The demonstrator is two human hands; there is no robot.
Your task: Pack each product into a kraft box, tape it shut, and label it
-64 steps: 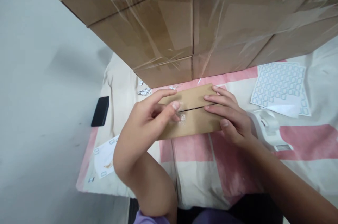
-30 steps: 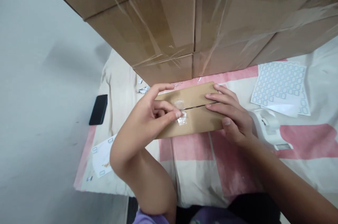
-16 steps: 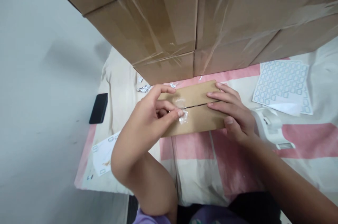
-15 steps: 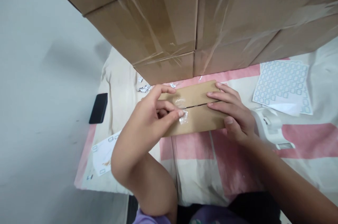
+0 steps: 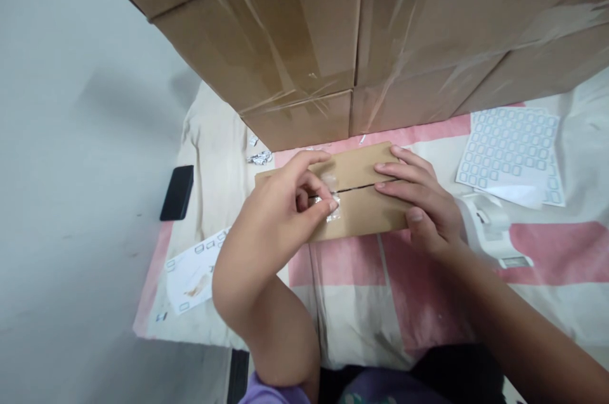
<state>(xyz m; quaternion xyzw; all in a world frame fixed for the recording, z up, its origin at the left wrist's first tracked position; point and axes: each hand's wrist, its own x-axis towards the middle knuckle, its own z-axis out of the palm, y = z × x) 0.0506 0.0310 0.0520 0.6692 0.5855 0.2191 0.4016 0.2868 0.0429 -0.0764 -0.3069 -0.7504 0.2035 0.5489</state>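
A small flat cardboard box lies on the bed cover, its two top flaps meeting at a dark seam. A short piece of clear tape lies crumpled and shiny across that seam, left of the box's middle. My left hand pinches the tape between thumb and index finger, its other fingers curled or raised above the box. My right hand holds the box's right end, several fingers lying across the flaps and the thumb at the near edge. The underside of the box is hidden.
Large cardboard boxes wrapped in clear film stand behind. A white tape dispenser sits right of my right hand, with sticker sheets beyond it. On the left are a black phone, another sticker sheet and silvery scraps.
My left hand has moved slightly to the right along with the tape, its index finger reaching further over the box. The right hand keeps its hold.
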